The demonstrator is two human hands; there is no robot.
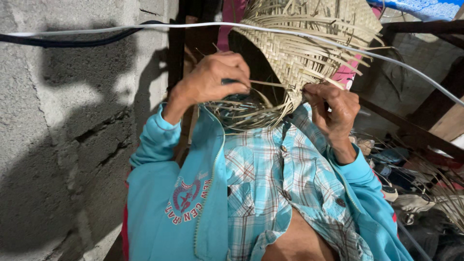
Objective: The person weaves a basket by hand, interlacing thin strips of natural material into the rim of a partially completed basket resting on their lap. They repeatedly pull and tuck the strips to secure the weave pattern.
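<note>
- Head camera looks down your chest at a half-woven basket [299,43] of pale flat straw, raised in front of you with its unfinished edge turned toward you, which likely keeps the loose ends within reach of both hands.
- The loose strips [251,108] fan out from that edge and hang over your open teal jacket [169,193] and checked shirt [275,174]; they look free so single ones can be picked out and tucked.
- Your left hand [215,79] is curled almost closed, fingers folded down over the strips at the near rim. Something dark shows under the fingers; what it is cannot be told.
- Your right hand [333,106] is also nearly closed, thumb and fingertips pinched together on a strip right at the woven edge, steadying that side.
- The two hands sit apart, one on each side of the open rim, with the basket between and above them.
- A white cord [121,27] crosses in front, a grey block wall [58,135] stands on your left, and more straw and clutter [425,193] lie to your right.
</note>
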